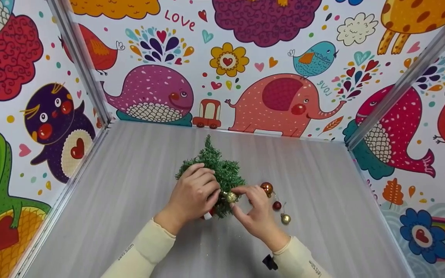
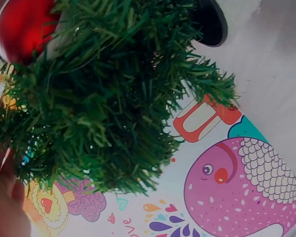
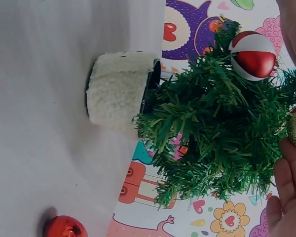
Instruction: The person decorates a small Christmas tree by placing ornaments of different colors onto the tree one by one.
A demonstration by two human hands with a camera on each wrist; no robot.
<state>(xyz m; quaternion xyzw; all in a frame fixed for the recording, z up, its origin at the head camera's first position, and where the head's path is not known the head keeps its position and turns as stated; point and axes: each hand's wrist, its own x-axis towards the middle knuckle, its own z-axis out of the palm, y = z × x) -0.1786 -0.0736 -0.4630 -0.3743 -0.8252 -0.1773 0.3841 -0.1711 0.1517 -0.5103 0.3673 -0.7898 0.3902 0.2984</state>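
A small green artificial Christmas tree (image 1: 226, 172) stands on the table in a fuzzy white pot (image 3: 117, 94). My left hand (image 1: 194, 192) grips its branches on the left side, fingers curled and thumb close to the bauble. Between the thumb and index finger of my right hand (image 1: 256, 212) is a glittery gold bauble (image 1: 231, 197), held at the tree's near right side. The right wrist view shows this bauble at its right edge, near both hands' fingertips. A red-and-white bauble (image 3: 254, 57) hangs lower on the branches, partly covered by my left hand in the head view.
Right of the tree lie a shiny orange-red bauble (image 1: 266, 188), a small dark red bauble (image 1: 277, 205) and a gold bauble (image 1: 286, 219). A black object (image 1: 270, 262) shows beside my right wrist. Walls printed with cartoon animals (image 1: 276, 104) enclose the grey table (image 1: 129, 162).
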